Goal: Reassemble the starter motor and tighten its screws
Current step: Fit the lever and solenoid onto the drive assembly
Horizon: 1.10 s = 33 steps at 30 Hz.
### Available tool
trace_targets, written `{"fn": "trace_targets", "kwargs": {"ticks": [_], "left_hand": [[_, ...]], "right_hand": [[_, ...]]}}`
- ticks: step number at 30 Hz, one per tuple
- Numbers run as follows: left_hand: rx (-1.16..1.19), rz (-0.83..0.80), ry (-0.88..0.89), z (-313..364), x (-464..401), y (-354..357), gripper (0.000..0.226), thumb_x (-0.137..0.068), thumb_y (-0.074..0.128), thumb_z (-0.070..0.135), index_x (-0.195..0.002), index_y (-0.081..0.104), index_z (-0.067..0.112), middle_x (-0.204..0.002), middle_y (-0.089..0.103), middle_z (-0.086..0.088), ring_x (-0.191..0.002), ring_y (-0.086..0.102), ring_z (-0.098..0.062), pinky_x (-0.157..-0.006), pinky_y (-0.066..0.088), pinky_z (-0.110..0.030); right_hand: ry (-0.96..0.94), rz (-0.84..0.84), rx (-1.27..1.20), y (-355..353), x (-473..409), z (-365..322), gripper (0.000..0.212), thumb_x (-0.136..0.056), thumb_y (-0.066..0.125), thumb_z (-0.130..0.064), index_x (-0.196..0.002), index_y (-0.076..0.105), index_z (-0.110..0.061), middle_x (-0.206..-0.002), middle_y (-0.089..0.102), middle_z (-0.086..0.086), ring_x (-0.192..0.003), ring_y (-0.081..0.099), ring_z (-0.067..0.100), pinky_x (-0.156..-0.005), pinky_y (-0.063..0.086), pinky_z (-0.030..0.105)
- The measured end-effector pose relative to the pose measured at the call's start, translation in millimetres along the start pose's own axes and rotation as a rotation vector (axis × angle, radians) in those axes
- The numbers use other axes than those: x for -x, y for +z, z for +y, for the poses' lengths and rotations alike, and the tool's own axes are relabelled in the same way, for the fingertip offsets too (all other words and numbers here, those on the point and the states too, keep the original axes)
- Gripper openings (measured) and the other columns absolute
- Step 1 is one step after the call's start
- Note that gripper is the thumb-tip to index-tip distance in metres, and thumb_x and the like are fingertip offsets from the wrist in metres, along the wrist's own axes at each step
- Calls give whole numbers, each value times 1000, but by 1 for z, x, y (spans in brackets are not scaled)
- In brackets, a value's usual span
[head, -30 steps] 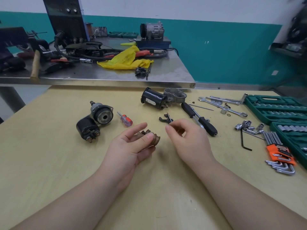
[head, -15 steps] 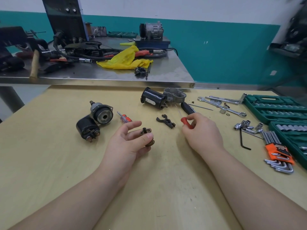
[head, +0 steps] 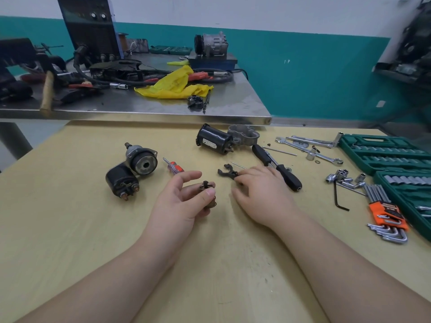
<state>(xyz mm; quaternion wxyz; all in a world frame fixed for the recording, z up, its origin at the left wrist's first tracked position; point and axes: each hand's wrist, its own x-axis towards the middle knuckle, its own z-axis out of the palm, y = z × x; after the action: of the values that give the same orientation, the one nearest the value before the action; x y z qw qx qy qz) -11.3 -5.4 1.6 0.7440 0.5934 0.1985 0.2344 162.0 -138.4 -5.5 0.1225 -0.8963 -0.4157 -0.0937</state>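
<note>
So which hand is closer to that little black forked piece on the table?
The right hand: its fingertips reach the black forked piece. The left hand sits below and left of it, holding a small brown part.

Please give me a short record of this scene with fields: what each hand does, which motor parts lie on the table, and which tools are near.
left hand: holds small brown plunger part between thumb and fingers
right hand: fingertips at black fork lever; grip unclear
motor parts: solenoid assembly, black motor housing, grey nose casting
tools: red screwdriver, black-handled ratchet, hex keys, socket set case
surface: wooden table
</note>
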Motion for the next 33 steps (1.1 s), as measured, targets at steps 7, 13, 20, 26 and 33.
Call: {"fn": "trace_targets", "kwargs": {"ticks": [7, 13, 20, 26, 33], "left_hand": [[-72, -9, 23, 1, 2, 1, 31, -104, 72, 18, -129, 60, 30, -111, 82, -2, -83, 68, -12, -83, 55, -35], [-153, -50, 46, 5, 6, 4, 38, -96, 81, 15, -126, 63, 29, -111, 83, 2, -98, 72, -14, -94, 57, -37], [-130, -36, 36, 8, 6, 2, 43, -70, 94, 28, -109, 78, 28, -106, 83, -7, -95, 78, -20, -94, 59, -39], [-53, -61, 57, 10, 7, 3, 46, -64, 99, 23, -108, 84, 23, -106, 83, -7, -95, 78, -15, -84, 59, -21], [-107, 67, 254, 16, 13, 3, 48, -67, 100, 20, -110, 83, 32, -102, 83, -1, -98, 79, -18, -93, 63, -35]], "right_hand": [[30, -11, -73, -7, 4, -7, 35, -98, 65, -46, -131, 65, -35, -119, 68, -11, -115, 54, 21, -98, 44, 37], [106, -8, -278, -11, 5, -8, 42, -101, 66, -24, -139, 63, -40, -116, 73, -15, -96, 59, 10, -78, 46, 29], [395, 36, -1796, -26, 17, -10, 65, -97, 63, 12, -152, 52, -21, -99, 71, 15, -90, 77, 38, -81, 64, 42], [231, -154, -1980, -45, 26, -19, 47, -93, 68, 1, -136, 64, -17, -98, 70, 13, -99, 74, 32, -89, 58, 44], [160, -187, -2051, -50, 30, -24, 46, -84, 63, 6, -124, 61, -17, -104, 70, 13, -83, 69, 23, -75, 57, 33]]}}
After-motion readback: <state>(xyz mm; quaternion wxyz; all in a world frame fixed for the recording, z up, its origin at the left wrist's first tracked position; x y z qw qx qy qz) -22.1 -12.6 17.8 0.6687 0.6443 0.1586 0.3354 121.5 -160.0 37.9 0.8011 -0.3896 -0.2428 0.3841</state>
